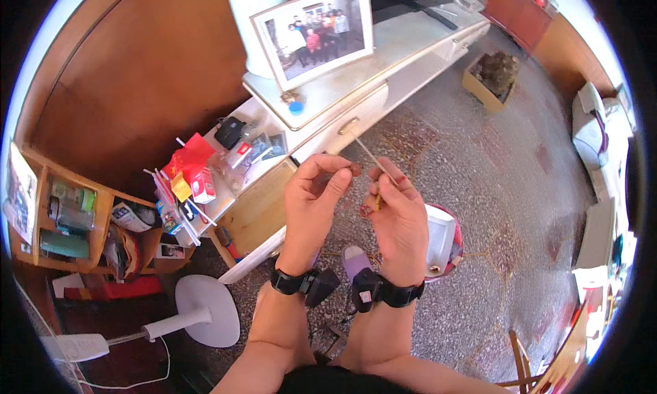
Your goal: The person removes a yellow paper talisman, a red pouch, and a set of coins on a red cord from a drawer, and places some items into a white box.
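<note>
My left hand (314, 204) pinches a small brown piece (355, 169) between thumb and fingertips. Close to its right, my right hand (398, 214) grips a thin pale stick (374, 159) that points up and to the left. Something small and yellow (379, 202) and a bit of red string (365, 210) also show at the right fingers; what they belong to is unclear. Both hands are raised over the speckled floor, apart from each other, beside an open drawer (256, 224) of the white cabinet (328, 129).
On the cabinet stand a framed photo (367, 14) and a blue cap (295, 108). The lower top at left holds a red bag (192, 155), a small box (203, 185) and several sticks. A bin (458, 255) with a white container (440, 235) stands right; a white fan (208, 312) lower left.
</note>
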Motion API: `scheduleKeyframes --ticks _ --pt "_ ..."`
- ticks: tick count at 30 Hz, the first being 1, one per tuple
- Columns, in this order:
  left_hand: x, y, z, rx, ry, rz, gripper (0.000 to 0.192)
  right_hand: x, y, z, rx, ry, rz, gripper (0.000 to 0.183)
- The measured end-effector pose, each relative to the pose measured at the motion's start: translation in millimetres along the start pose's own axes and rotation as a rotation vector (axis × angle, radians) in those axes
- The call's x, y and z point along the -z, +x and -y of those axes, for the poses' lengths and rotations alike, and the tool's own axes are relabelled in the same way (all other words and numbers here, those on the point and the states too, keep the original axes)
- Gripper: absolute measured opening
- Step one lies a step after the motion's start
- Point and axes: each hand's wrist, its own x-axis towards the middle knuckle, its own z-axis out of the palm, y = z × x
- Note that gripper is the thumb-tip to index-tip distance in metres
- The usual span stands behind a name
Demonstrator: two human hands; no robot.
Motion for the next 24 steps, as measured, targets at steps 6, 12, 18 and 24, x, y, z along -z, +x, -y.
scheduleKeyframes --ticks 6,12,18,24 --pt "25.1 5.2 -10.1 0.027 -0.253 -0.093 0.010 -15.4 0.3 -12.1 0.009 -0.041 -0.013 0.033" --pt "47.8 5.7 -24.3 -0.098 -0.436 -0.246 0.008 -22.5 -2.4 -21.0 0.039 -0.098 -0.051 0.033" --pt "72.0 5.4 -30.9 -0.158 -0.479 -0.289 0.006 -20.7 -2.2 -25.1 0.042 -0.112 0.004 0.033" --pt "74.4 5.7 -31.1 -0.166 -0.486 -0.287 0.008 -20.0 0.0 -30.6 -0.017 -0.034 0.061 0.034"
